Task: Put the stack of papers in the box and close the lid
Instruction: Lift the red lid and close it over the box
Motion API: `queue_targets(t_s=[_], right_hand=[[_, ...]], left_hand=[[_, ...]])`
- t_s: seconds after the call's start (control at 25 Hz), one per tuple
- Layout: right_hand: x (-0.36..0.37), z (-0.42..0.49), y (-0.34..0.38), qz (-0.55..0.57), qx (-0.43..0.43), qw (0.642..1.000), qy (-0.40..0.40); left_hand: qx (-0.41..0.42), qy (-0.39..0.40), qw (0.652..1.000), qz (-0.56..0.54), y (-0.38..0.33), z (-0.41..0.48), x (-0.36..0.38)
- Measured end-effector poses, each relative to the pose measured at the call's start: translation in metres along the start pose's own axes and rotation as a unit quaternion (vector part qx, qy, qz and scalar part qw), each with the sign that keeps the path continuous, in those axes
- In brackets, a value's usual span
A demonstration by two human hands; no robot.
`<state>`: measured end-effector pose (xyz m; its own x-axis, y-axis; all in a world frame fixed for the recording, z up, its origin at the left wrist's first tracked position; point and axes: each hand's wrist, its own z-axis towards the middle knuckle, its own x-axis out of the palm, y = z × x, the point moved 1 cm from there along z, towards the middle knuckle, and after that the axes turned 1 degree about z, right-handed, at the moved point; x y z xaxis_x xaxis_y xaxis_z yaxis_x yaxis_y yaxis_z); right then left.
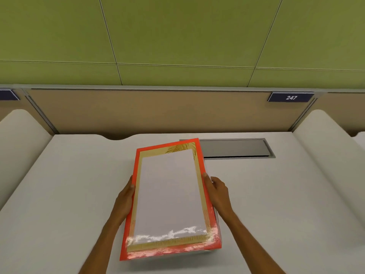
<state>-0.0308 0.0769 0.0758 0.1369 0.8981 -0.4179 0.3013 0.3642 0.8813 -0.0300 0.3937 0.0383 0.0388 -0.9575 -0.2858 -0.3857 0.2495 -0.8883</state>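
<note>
A flat orange-red box piece [201,161] lies slightly skewed on the white desk [59,194], right in front of me. Inside its orange rim runs a tan patterned border around a large white rectangle [169,190]. I cannot tell whether that white rectangle is the stack of papers or a panel on the lid. A pale edge [218,218] shows under its near right corner. My left hand [126,196] grips the left long side. My right hand [216,190] grips the right long side, thumb on the rim.
A grey recessed cable hatch [235,148] sits in the desk just behind and right of the box. A tan partition [148,111] with a "247" sign [291,97] closes the back. Curved white dividers [19,133] [325,139] flank both sides.
</note>
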Motion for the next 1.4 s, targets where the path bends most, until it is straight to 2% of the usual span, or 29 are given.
queue_targets(t_s=[0.24,0.72,0.8,0.88,1.0,1.08,1.16,1.28,1.4], right_hand=[[0.003,0.021,-0.038,-0.020,0.016,1.000,0.008],[0.010,0.029,-0.072,-0.015,0.024,0.999,0.036],[0.009,0.030,-0.073,-0.055,0.023,0.997,0.048],[0.010,0.030,-0.069,-0.142,0.009,0.989,0.029],[0.020,0.024,-0.055,-0.265,-0.100,0.958,-0.041],[0.033,0.019,-0.047,-0.315,-0.179,0.931,-0.045],[0.046,0.017,-0.043,-0.357,-0.212,0.909,-0.034],[0.057,0.018,-0.045,-0.391,-0.210,0.896,-0.008],[0.063,0.020,-0.050,-0.401,-0.207,0.892,0.009]], left_hand=[[0.021,-0.016,0.996,0.086,-0.002,0.009,0.019],[0.025,-0.003,0.992,0.122,0.008,0.011,0.026],[0.027,-0.003,0.986,0.162,0.011,0.014,0.027],[0.034,-0.014,0.976,0.215,0.013,0.015,0.028],[0.057,-0.052,0.950,0.302,0.008,0.009,0.031],[0.101,-0.114,0.917,0.369,0.000,0.004,0.035],[0.166,-0.143,0.884,0.413,-0.008,0.003,0.045],[0.223,-0.086,0.864,0.444,-0.011,-0.001,0.065],[0.209,-0.048,0.877,0.429,-0.001,0.002,0.073]])
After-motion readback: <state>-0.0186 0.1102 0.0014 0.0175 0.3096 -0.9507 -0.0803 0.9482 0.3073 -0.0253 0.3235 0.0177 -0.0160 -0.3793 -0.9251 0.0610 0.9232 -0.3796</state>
